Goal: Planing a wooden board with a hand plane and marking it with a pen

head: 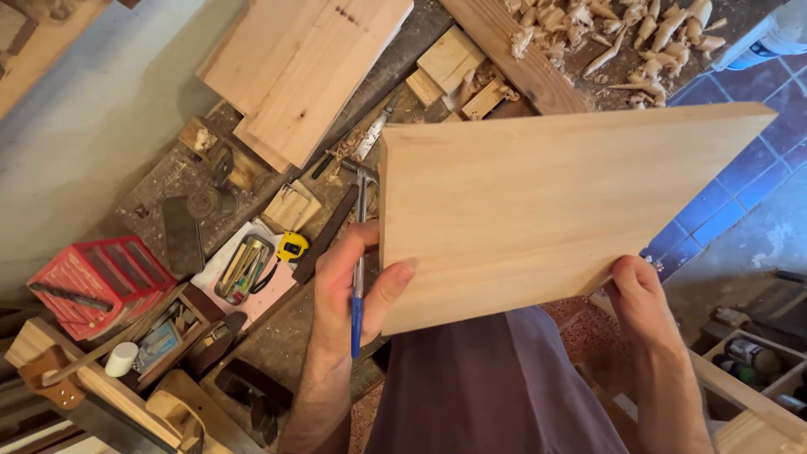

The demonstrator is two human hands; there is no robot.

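Observation:
I hold a pale, planed wooden board point(538, 210) up in front of me, above the workbench. My left hand point(353, 286) grips its lower left corner, thumb on the face, and also holds a hammer point(360, 252) with a metal head and blue-tipped handle against the board's edge. My right hand point(643, 298) grips the board's lower right edge.
The workbench point(168, 176) carries stacked boards point(303, 67), offcut blocks point(450, 63), a yellow tape measure point(292, 246), a tin of pencils point(244, 269), a red mesh basket point(101, 282), hand planes point(252, 391) and wood shavings point(622, 29). Blue floor tiles point(740, 185) lie at right.

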